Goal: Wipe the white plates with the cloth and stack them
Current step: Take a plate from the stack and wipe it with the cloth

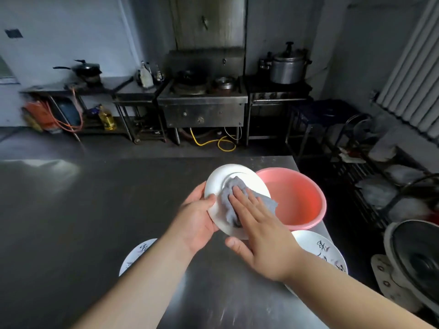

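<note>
A: Where's the plate (215, 186) now?
B: Held tilted just left of the basin (297, 198); the left hand (197, 217) grips its rim, the right hand (259, 224) presses the cloth (228, 203) on it, fingers flat
A: How far along, you reckon?
B: Midway, I'd judge. One plate (136, 254) lies near-left of the basin, likely wiped, more plates (320, 248) wait just this side of it, nothing stacked that I can see

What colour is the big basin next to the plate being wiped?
The basin is pink, clearest in the head view.
</note>
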A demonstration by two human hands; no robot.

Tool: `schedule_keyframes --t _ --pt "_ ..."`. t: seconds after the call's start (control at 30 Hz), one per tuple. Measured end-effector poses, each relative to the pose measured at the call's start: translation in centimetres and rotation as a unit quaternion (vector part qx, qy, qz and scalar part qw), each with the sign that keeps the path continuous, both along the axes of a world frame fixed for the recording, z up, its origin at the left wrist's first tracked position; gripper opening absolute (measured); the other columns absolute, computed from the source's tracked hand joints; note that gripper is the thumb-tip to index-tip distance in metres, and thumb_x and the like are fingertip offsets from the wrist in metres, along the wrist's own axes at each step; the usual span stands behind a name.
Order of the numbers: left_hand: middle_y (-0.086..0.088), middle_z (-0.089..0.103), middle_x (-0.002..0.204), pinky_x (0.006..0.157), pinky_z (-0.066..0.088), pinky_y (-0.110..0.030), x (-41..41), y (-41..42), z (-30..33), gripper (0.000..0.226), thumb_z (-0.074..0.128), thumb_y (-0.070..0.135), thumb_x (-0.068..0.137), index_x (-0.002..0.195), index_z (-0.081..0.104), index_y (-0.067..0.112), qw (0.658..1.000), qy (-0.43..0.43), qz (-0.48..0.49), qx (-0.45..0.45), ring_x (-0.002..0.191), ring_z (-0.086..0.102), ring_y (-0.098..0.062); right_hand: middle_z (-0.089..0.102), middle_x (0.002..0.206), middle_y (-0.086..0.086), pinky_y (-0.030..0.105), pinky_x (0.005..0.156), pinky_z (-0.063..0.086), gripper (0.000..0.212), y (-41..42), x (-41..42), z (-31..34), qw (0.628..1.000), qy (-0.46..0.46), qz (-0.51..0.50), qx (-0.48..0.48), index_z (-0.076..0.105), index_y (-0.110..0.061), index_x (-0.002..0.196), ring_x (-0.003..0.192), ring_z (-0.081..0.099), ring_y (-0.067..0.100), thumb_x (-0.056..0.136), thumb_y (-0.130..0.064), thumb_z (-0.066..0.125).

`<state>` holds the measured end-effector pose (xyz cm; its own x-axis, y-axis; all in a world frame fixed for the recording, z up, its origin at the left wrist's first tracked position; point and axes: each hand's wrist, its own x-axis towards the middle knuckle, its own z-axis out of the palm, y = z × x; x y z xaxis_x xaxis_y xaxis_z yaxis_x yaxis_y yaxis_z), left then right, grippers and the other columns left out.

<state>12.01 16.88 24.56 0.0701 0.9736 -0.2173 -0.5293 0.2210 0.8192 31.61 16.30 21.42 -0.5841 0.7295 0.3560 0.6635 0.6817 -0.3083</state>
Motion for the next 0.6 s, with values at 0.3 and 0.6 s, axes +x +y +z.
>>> schedule_keyframes --t 0.3,0.6 --pt "-0.020 0.066 0.139 0.086 0.063 -0.048 1.9 -1.3 1.5 0.045 0.041 0.003 0.105 0.146 0.054 0.014 0.997 -0.057 0.039 0.046 0.124 0.068 -0.037 0.008 0.176 0.006 0.047 0.132 0.006 0.091 -1.1 1.9 1.7 0.999 -0.003 0.009 0.038 0.018 -0.011 0.167 0.163 0.002 0.026 0.102 -0.074 0.026" --pt "-0.018 0.062 0.145 0.106 0.050 -0.055 1.0 -3.9 1.5 0.053 0.049 0.008 0.098 0.151 0.050 0.014 0.996 -0.040 0.062 0.058 0.132 0.062 -0.038 0.003 0.175 0.009 0.048 0.131 0.008 0.086 -0.7 1.8 3.6 0.999 -0.010 -0.009 0.034 0.014 -0.006 0.166 0.162 -0.010 0.027 0.105 -0.065 0.027"
